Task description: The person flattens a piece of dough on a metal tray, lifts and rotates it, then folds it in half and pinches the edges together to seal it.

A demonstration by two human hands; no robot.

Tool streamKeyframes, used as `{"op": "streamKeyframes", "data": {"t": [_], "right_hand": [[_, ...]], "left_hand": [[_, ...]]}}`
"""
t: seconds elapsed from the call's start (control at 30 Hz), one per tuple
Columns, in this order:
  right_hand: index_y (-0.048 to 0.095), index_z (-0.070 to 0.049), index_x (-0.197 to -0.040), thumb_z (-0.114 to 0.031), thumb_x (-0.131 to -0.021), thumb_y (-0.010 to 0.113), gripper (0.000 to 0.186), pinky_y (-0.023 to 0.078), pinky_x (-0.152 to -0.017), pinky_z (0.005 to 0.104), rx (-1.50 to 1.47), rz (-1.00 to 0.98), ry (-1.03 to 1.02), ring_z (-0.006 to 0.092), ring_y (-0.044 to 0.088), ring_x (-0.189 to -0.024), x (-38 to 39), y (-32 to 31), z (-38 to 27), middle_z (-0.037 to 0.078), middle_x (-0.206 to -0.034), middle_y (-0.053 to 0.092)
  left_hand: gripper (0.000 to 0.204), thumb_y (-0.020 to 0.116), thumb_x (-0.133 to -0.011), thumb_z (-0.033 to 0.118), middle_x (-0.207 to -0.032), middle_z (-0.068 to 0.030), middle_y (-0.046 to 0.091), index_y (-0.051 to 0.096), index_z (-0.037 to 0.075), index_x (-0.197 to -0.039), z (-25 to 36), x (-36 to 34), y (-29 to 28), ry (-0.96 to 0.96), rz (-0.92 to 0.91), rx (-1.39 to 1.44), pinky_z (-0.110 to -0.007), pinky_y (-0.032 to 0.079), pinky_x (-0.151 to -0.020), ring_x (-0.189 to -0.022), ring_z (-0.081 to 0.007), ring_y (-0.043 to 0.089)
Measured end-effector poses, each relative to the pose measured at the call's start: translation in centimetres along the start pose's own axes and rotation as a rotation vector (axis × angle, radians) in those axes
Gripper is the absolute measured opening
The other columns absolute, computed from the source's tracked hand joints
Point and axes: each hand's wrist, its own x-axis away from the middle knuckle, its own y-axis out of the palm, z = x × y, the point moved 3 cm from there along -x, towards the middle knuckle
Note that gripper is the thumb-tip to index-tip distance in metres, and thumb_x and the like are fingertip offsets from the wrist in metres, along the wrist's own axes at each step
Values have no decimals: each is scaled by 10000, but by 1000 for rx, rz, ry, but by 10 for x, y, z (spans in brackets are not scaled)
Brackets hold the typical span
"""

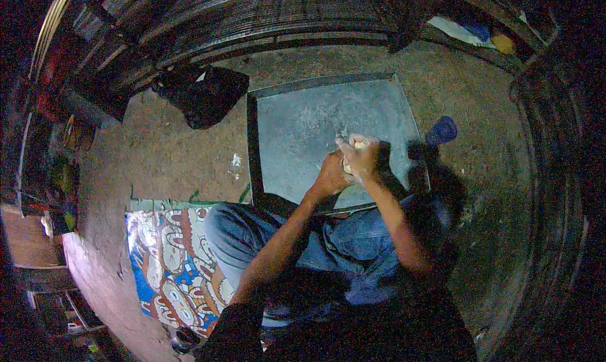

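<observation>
My two hands meet over the right half of a shallow grey metal tray [287, 153], its surface streaked with white powder. Between them sits a small pale lump of dough [347, 167], mostly covered by my fingers. My left hand [331, 174] curls around it from the left and below. White powder coats the fingers of my right hand [365, 156], which is closed on the dough from the right and above. The tray lies on the floor in front of my crossed legs in blue jeans [366, 229].
A blue cup [444, 129] is just right of the tray. Beyond its far left corner lies a black plastic bag [211, 95]. A mat with cartoon figures [177, 261] covers the concrete floor [189, 160] at my left. Dark slatted wood [278, 21] runs along the back.
</observation>
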Motion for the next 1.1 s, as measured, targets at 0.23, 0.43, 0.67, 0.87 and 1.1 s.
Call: {"op": "streamKeyframes", "data": {"t": [0.23, 0.43, 0.67, 0.87, 1.1], "right_hand": [[613, -84, -715, -405, -835, 645, 344, 474, -585, 317, 118, -198, -95, 130, 587, -597, -8, -3, -12, 32, -645, 629], [643, -89, -937, -496, -893, 489, 438, 474, -730, 355, -195, -203, -295, 249, 615, -808, -21, 3, 10, 107, -867, 657], [633, -77, -1130, -500, -948, 380, 525, 441, -915, 379, -314, -188, -306, 326, 607, -1062, -28, -4, 22, 151, -1116, 653], [622, -94, -1153, -510, -924, 442, 508, 452, -929, 381, -128, -199, -94, 328, 614, -1042, -31, 18, 55, 151, -1098, 655], [607, -62, -1151, -474, -906, 525, 486, 480, -860, 411, 48, -269, -89, 356, 617, -986, -24, 51, 67, 187, -1050, 649]], "left_hand": [[523, 786, -634, 224, -980, -161, 668, 586, 9, -1067, 20, -2, -12, 95, 79, 92, -374, 506, -787, -881, -311, 651], [426, 781, -726, 233, -904, -62, 666, 596, 31, -1052, 36, -2, -24, 21, 157, 248, -332, 511, -744, -803, -164, 622], [264, 750, -797, 233, -701, -49, 615, 583, 30, -815, 61, 1, -44, -247, 348, 368, -275, 452, -511, -584, -103, 555], [379, 757, -772, 396, -618, -28, 592, 553, 81, -726, 59, 4, -88, -221, 495, 359, -303, 450, -490, -521, -123, 540], [341, 744, -790, 383, -771, -23, 639, 626, 69, -853, 33, 3, -79, -243, 370, 468, -290, 483, -653, -698, -115, 579]]}}
